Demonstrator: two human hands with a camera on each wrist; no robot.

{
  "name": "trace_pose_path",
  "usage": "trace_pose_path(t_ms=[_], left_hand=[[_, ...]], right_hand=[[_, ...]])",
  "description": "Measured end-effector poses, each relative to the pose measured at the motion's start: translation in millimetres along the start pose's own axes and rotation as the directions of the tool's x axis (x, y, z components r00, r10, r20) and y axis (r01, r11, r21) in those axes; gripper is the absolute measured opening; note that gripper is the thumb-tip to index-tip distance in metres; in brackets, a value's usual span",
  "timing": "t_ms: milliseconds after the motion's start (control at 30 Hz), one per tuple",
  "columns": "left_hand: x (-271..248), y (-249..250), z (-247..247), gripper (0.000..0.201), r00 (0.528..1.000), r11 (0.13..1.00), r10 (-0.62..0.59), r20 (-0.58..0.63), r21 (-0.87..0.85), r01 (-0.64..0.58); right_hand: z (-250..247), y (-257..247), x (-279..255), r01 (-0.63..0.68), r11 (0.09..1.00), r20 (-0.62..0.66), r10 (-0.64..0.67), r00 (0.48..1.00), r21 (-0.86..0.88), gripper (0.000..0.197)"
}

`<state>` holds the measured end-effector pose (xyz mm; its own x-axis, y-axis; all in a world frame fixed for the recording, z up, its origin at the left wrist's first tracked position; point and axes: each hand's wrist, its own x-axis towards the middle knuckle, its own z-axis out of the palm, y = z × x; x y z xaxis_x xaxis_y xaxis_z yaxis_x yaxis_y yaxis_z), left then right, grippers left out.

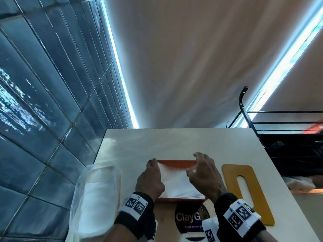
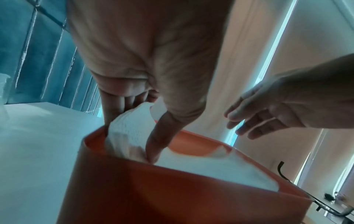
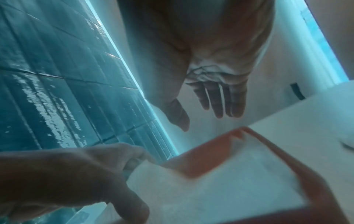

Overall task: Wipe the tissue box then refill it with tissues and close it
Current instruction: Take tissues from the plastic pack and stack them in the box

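The orange tissue box [image 1: 176, 161] stands open at the middle of the white table, with a stack of white tissues [image 1: 176, 185] inside. My left hand [image 1: 154, 165] is at the box's left end. In the left wrist view its thumb [image 2: 159, 136] and fingers pinch a raised edge of the tissues [image 2: 132, 128] inside the box [image 2: 172, 197]. My right hand [image 1: 194, 163] hovers over the box's right end with fingers spread and holds nothing. The right wrist view shows its straight fingers [image 3: 220, 103] above the box rim [image 3: 316, 181]. The yellow slotted lid [image 1: 248, 193] lies flat to the right of the box.
A clear plastic pack of white tissues [image 1: 97, 198] lies at the table's left edge, beside a blue tiled wall [image 1: 43, 102]. A round dark "ClayGo" label [image 1: 190, 217] and a white cloth [image 1: 211, 224] sit near my wrists. A black wire rack [image 1: 279, 128] stands at the right.
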<state>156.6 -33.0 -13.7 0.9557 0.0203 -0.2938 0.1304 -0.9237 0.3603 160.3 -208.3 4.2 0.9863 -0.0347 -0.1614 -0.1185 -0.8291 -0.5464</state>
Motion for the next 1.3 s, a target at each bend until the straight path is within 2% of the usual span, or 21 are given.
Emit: trace_pose_path(t_ms=[67, 133, 167, 233, 300, 367, 500, 600, 633, 700, 733, 767, 800, 833, 867, 933, 1000, 1033, 1133, 1200, 1300], left_hand=[[-5, 2, 1, 0.074, 0.994, 0.999, 0.020, -0.109, 0.053, -0.014], [-11, 8, 3, 0.065, 0.984, 0.997, 0.033, -0.175, 0.080, -0.019], [-14, 12, 4, 0.059, 0.988, 0.998, 0.012, -0.153, 0.065, -0.002], [-14, 16, 7, 0.051, 0.997, 0.995, -0.079, -0.026, 0.063, 0.080], [-8, 15, 12, 0.049, 0.984, 0.988, -0.134, 0.116, 0.097, 0.123], [-2, 12, 15, 0.045, 0.972, 0.985, -0.130, 0.198, 0.138, 0.104], [5, 8, 13, 0.032, 0.965, 0.986, -0.093, 0.246, 0.154, 0.056], [4, 0, 4, 0.034, 0.962, 0.997, -0.068, 0.266, -0.018, 0.075], [0, -5, 0, 0.038, 0.973, 0.986, -0.056, 0.224, -0.141, 0.089], [-17, -24, -11, 0.043, 0.995, 0.909, -0.089, 0.048, -0.405, 0.100], [-29, -40, -17, 0.040, 0.984, 0.865, -0.165, -0.071, -0.490, 0.110], [-41, -58, -24, 0.035, 0.949, 0.827, -0.266, -0.171, -0.547, 0.134], [-50, -81, -27, 0.033, 0.904, 0.793, -0.371, -0.210, -0.578, 0.191], [-57, -103, -29, 0.032, 0.863, 0.756, -0.461, -0.206, -0.601, 0.260], [-60, -127, -28, 0.034, 0.834, 0.718, -0.533, -0.142, -0.597, 0.357], [-62, -162, -24, 0.047, 0.799, 0.667, -0.602, 0.003, -0.548, 0.505], [-58, -178, -23, 0.061, 0.787, 0.650, -0.613, 0.073, -0.520, 0.554], [-54, -183, -21, 0.064, 0.785, 0.653, -0.614, 0.081, -0.507, 0.563], [-40, -194, -15, 0.067, 0.777, 0.680, -0.624, 0.085, -0.432, 0.593], [-32, -202, -12, 0.070, 0.766, 0.681, -0.636, 0.089, -0.402, 0.612], [-25, -211, -10, 0.080, 0.743, 0.661, -0.661, 0.106, -0.388, 0.643]], right_hand=[[0, -7, 2, 0.046, 0.997, 0.029, -0.045, 0.999, -0.059, 0.044], [8, -10, 5, 0.011, 0.993, 0.167, 0.009, 0.986, -0.116, 0.041], [12, -10, 7, -0.012, 0.987, 0.237, 0.049, 0.970, -0.157, 0.041], [22, -8, 9, -0.044, 0.972, 0.327, 0.120, 0.937, -0.230, 0.041], [33, -5, 10, -0.064, 0.961, 0.358, 0.162, 0.919, -0.271, 0.045], [41, 0, 12, -0.052, 0.953, 0.354, 0.161, 0.921, -0.299, 0.044], [50, 7, 12, 0.001, 0.945, 0.346, 0.118, 0.931, -0.326, 0.043], [44, 6, 15, -0.003, 0.943, 0.374, 0.135, 0.917, -0.334, 0.043], [38, 3, 16, -0.011, 0.944, 0.381, 0.144, 0.913, -0.331, 0.041], [26, -8, 17, 0.000, 0.953, 0.318, 0.101, 0.943, -0.302, 0.041], [20, -18, 15, 0.034, 0.963, 0.240, 0.032, 0.970, -0.268, 0.041], [16, -31, 11, 0.093, 0.972, 0.161, -0.059, 0.985, -0.214, 0.038], [15, -47, 6, 0.181, 0.975, 0.112, -0.167, 0.980, -0.127, 0.030], [17, -65, 0, 0.254, 0.967, 0.126, -0.250, 0.960, -0.017, 0.021], [25, -82, -7, 0.311, 0.945, 0.186, -0.325, 0.927, 0.099, 0.014], [52, -112, -21, 0.376, 0.893, 0.356, -0.445, 0.822, 0.248, 0.016], [90, -133, -34, 0.401, 0.871, 0.503, -0.492, 0.711, 0.285, 0.022], [110, -139, -37, 0.416, 0.872, 0.550, -0.487, 0.679, 0.258, 0.024], [163, -142, -36, 0.453, 0.884, 0.623, -0.420, 0.660, 0.116, 0.028], [182, -137, -34, 0.424, 0.904, 0.649, -0.351, 0.675, 0.048, 0.030], [193, -126, -33, 0.369, 0.929, 0.640, -0.305, 0.705, 0.036, 0.031]])
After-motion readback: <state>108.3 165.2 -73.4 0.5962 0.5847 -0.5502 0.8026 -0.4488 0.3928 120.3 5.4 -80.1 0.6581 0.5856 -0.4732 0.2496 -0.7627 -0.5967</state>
